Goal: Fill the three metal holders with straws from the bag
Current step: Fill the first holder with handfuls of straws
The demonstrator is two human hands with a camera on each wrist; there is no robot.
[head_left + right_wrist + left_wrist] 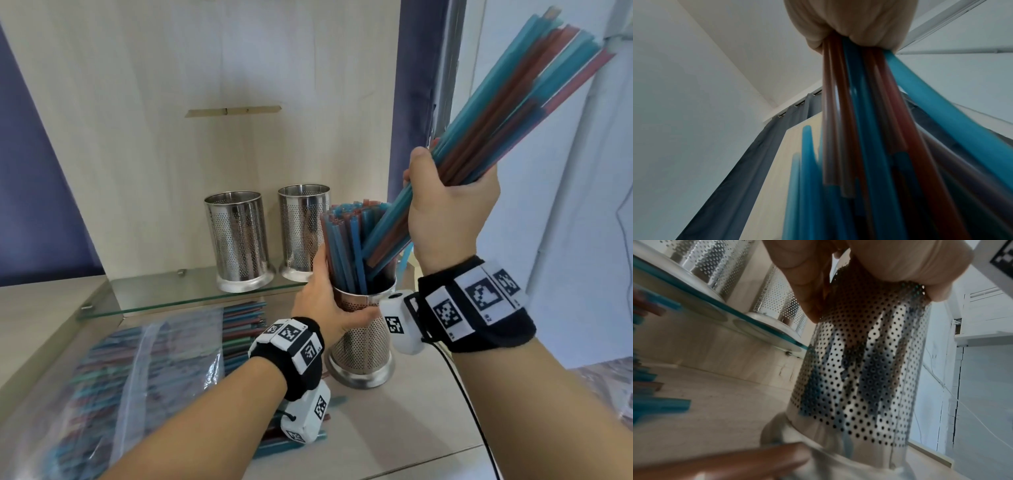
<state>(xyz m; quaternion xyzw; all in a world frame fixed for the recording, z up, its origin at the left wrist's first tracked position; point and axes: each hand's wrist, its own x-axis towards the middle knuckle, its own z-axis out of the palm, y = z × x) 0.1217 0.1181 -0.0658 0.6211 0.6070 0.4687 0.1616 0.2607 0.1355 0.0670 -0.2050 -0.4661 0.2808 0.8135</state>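
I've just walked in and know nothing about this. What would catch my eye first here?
Probably the big bundle of blue and red straws raised in the right hand, slanting down into a perforated metal holder that the left hand steadies. Behind, two empty holders stand on a glass shelf.

Two open-topped holders (239, 240) behind, unobstructed

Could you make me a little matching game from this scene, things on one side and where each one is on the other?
Things:
1. bundle of straws
2. two empty holders
3. plastic bag
4. holder with straws

Places:
A. on the glass shelf
B. lying flat on the counter, at the left
C. gripped in the right hand
D. held at its rim by the left hand

Pairs: 1-C, 2-A, 3-B, 4-D
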